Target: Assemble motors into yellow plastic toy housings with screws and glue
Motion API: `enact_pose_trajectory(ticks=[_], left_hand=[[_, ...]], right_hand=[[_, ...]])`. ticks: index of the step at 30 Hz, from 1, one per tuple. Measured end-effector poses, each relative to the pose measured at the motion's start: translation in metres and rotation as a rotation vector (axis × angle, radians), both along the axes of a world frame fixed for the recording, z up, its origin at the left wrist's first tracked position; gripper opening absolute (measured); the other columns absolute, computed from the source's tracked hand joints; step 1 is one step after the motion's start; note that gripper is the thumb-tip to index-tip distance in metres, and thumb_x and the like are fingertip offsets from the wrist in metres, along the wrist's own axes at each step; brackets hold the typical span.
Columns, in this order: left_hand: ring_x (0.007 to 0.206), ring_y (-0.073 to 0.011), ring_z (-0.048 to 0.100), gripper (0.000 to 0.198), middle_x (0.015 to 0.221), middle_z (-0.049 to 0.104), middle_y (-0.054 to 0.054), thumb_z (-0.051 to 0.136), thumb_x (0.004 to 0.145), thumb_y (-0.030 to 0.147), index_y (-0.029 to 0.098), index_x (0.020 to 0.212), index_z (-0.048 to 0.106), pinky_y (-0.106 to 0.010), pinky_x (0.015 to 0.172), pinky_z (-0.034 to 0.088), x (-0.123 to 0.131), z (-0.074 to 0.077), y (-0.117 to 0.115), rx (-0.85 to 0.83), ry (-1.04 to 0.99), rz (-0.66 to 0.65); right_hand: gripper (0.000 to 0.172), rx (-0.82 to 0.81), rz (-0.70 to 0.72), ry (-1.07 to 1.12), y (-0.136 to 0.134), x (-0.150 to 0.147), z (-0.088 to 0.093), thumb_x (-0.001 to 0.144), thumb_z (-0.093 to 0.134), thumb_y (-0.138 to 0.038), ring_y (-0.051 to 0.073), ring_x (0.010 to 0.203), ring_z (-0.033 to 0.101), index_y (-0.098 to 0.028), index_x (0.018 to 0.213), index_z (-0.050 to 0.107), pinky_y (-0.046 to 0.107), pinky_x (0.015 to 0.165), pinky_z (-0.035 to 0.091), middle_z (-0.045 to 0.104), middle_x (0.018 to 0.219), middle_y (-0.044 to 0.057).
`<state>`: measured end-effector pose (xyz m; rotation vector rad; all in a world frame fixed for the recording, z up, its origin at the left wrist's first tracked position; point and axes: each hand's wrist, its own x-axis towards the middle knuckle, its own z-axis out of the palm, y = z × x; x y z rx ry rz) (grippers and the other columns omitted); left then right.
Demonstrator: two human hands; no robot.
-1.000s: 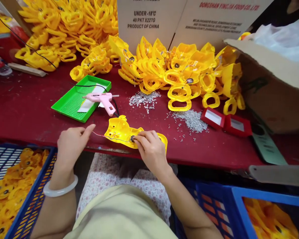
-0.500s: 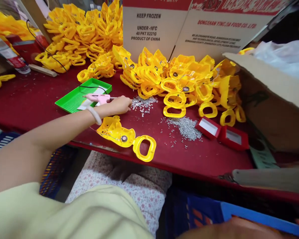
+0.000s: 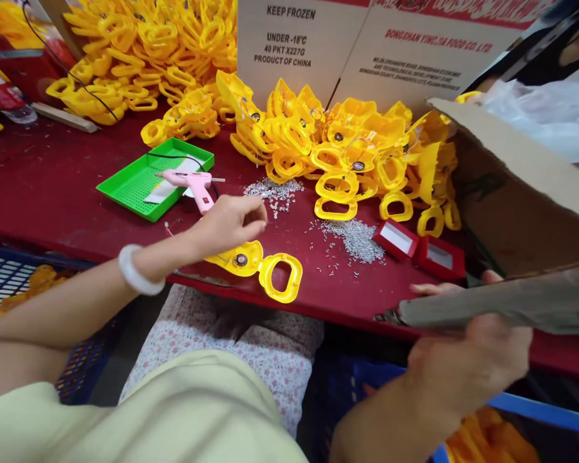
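A yellow plastic part [image 3: 278,275] with a ring handle and a small round metal piece lies at the red table's [image 3: 53,186] near edge. My left hand [image 3: 231,222] hovers just above its left end, fingers pinched together; what they hold is too small to see. It wears a white bangle at the wrist. My right hand [image 3: 468,360] is closed round a long grey bar-shaped tool [image 3: 502,302] at the table's front right. A pile of tiny silver pins [image 3: 274,191] lies just beyond my left hand.
A pink glue gun [image 3: 193,183] rests on a green tray [image 3: 130,190]. Heaps of yellow parts [image 3: 347,161] fill the back of the table. A second pin pile [image 3: 354,235], two red boxes [image 3: 417,247], cardboard boxes [image 3: 516,193] and blue crates [image 3: 9,283] surround the spot.
My left hand has drawn back from the silver pin pile to above the yellow part, now pinched. My right hand has come up at the right and grips the grey tool.
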<state>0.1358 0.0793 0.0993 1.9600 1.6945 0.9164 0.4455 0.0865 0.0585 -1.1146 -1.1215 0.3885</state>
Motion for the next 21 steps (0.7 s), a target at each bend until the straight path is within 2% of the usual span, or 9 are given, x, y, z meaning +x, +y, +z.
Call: enact_pose_trajectory(ticks=[2, 5, 7, 10, 13, 15, 17, 19, 21], left_hand=[[0.063, -0.0109, 0.057, 0.009, 0.071, 0.064, 0.0, 0.061, 0.081, 0.022, 0.014, 0.083, 0.065, -0.021, 0.059, 0.042, 0.01, -0.004, -0.043, -0.104, -0.371, -0.032], [0.057, -0.0091, 0.056, 0.014, 0.073, 0.067, -0.002, 0.063, 0.082, 0.028, 0.014, 0.084, 0.064, -0.02, 0.054, 0.043, 0.026, -0.028, -0.09, -0.408, -0.866, -0.034], [0.054, -0.0076, 0.054, 0.021, 0.072, 0.066, -0.003, 0.069, 0.08, 0.033, 0.013, 0.082, 0.063, -0.019, 0.051, 0.04, 0.037, -0.05, -0.108, -0.56, -1.138, 0.018], [0.054, -0.0061, 0.053, 0.032, 0.069, 0.064, -0.002, 0.081, 0.071, 0.036, 0.012, 0.081, 0.062, -0.017, 0.051, 0.039, 0.052, -0.08, -0.118, -0.699, -1.492, 0.123], [0.055, -0.0056, 0.053, 0.035, 0.07, 0.064, -0.001, 0.086, 0.066, 0.032, 0.012, 0.08, 0.062, -0.017, 0.051, 0.039, 0.059, -0.096, -0.121, -0.804, -1.665, 0.136], [0.057, -0.0057, 0.054, 0.031, 0.072, 0.064, -0.002, 0.085, 0.068, 0.03, 0.012, 0.08, 0.063, -0.017, 0.052, 0.04, 0.059, -0.1, -0.121, -0.827, -1.709, 0.114], [0.057, -0.0061, 0.055, 0.029, 0.072, 0.065, -0.002, 0.084, 0.069, 0.029, 0.012, 0.081, 0.063, -0.017, 0.053, 0.041, 0.057, -0.101, -0.121, -0.836, -1.736, 0.09], [0.056, -0.0062, 0.055, 0.03, 0.072, 0.066, -0.002, 0.084, 0.068, 0.03, 0.012, 0.081, 0.063, -0.017, 0.053, 0.04, 0.055, -0.099, -0.121, -0.84, -1.751, 0.074], [0.055, -0.0065, 0.055, 0.032, 0.072, 0.067, -0.002, 0.085, 0.067, 0.03, 0.011, 0.082, 0.063, -0.017, 0.052, 0.041, 0.053, -0.098, -0.122, -0.837, -1.759, 0.066]], right_hand=[[0.024, 0.007, 0.152, 0.197, -0.007, -0.025, 0.007, 0.072, 0.061, -0.031, 0.019, 0.054, 0.058, -0.02, 0.093, 0.067, 0.041, 0.053, 0.05, 0.06, 0.063, 0.002], [0.022, -0.026, 0.227, 0.281, -0.023, -0.064, 0.017, 0.062, 0.066, -0.013, 0.012, 0.042, 0.048, -0.017, 0.084, 0.063, 0.028, 0.041, 0.04, 0.055, 0.052, -0.004], [0.022, -0.025, 0.282, 0.325, -0.037, -0.085, 0.025, 0.062, 0.064, -0.009, 0.009, 0.037, 0.042, -0.018, 0.081, 0.06, 0.025, 0.037, 0.035, 0.051, 0.049, -0.008], [0.021, -0.006, 0.465, 0.383, -0.059, -0.107, 0.039, 0.066, 0.061, -0.015, 0.008, 0.035, 0.036, -0.022, 0.086, 0.057, 0.023, 0.035, 0.03, 0.047, 0.051, -0.011], [0.013, -0.03, 0.598, 0.27, -0.075, -0.12, 0.052, 0.078, 0.06, -0.022, 0.007, 0.034, 0.033, -0.025, 0.089, 0.053, 0.023, 0.035, 0.031, 0.041, 0.052, -0.011], [0.005, -0.074, 0.6, 0.131, -0.082, -0.126, 0.056, 0.088, 0.053, -0.029, 0.008, 0.034, 0.032, -0.028, 0.089, 0.049, 0.023, 0.037, 0.032, 0.036, 0.053, -0.011], [0.005, -0.11, 0.57, 0.057, -0.087, -0.13, 0.055, 0.092, 0.048, -0.034, 0.008, 0.035, 0.033, -0.03, 0.09, 0.047, 0.023, 0.038, 0.033, 0.033, 0.053, -0.01], [0.002, -0.116, 0.59, 0.091, -0.088, -0.133, 0.052, 0.091, 0.05, -0.031, 0.008, 0.036, 0.034, -0.029, 0.092, 0.05, 0.023, 0.04, 0.034, 0.034, 0.054, -0.01], [0.007, -0.078, 0.651, 0.19, -0.087, -0.136, 0.046, 0.087, 0.056, -0.026, 0.008, 0.038, 0.036, -0.028, 0.094, 0.054, 0.023, 0.04, 0.034, 0.037, 0.056, -0.01]])
